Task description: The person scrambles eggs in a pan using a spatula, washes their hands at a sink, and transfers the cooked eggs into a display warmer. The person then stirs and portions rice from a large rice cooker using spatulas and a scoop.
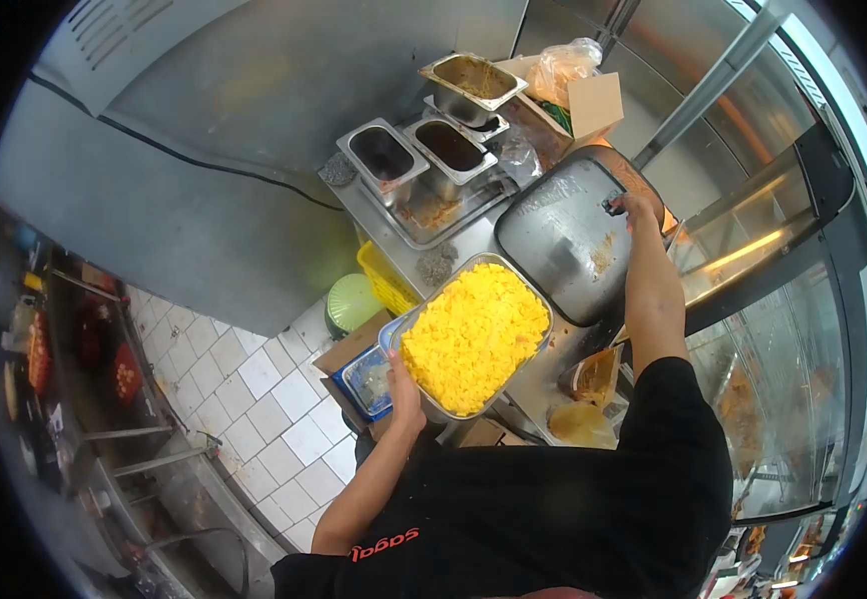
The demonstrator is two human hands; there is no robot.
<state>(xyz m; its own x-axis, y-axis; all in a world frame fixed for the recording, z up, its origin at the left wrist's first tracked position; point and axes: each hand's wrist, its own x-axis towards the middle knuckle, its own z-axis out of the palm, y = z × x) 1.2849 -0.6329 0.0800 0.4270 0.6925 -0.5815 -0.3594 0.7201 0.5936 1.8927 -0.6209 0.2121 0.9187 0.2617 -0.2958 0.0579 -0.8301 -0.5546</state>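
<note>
My left hand [405,397] grips the left rim of a metal tray [550,329] heaped with yellow food pieces [473,334]. The tray is tilted in front of my body, over the counter's near edge. My right hand [636,208] is closed on the handle [614,204] of a large grey metal lid [563,235], right of and beyond the tray. Some brown residue marks the lid. An orange-brown surface shows past the lid's far right corner.
Metal containers [383,155] with dark contents stand on a tray [428,222] at the back left. A cardboard box [595,105] holds bagged items. A yellow basket [383,280] and green round container [353,302] are left; glass panels [783,359] line the right.
</note>
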